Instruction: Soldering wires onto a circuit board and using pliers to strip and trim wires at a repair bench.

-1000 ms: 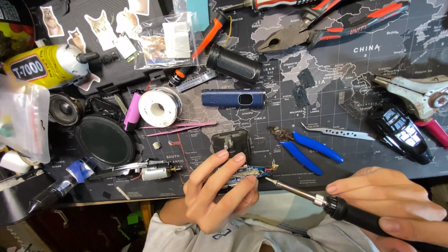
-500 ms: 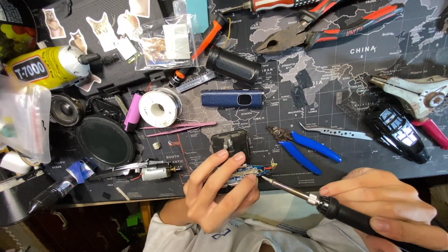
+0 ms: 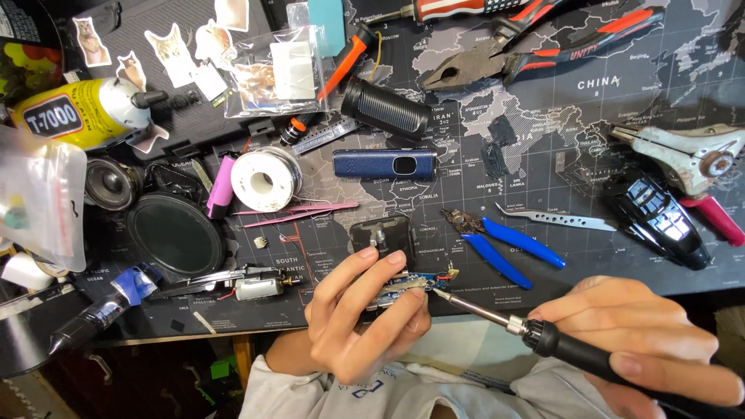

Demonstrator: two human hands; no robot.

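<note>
**Iron tip at the board, joint still in work**

Your left hand [image 3: 361,314] has its grip closed around a small blue circuit board [image 3: 403,285], held just off the near edge of the bench [image 3: 621,256], in front of a small black block [image 3: 382,234]. Your right hand [image 3: 644,341] is wrapped tight on the black handle of the soldering iron [image 3: 535,332], whose tip sits at the board's right end, by a thin red wire there. Whether the tip touches the pad is too small to tell.

As a judgement, you are mid-joint: the board is positioned and the iron is brought in. The solder spool [image 3: 266,179] lies untouched toward the bench's left, beside the pink tweezers [image 3: 299,211]; the blue cutters [image 3: 504,247] rest near the iron. No finished joint can be made out.
</note>
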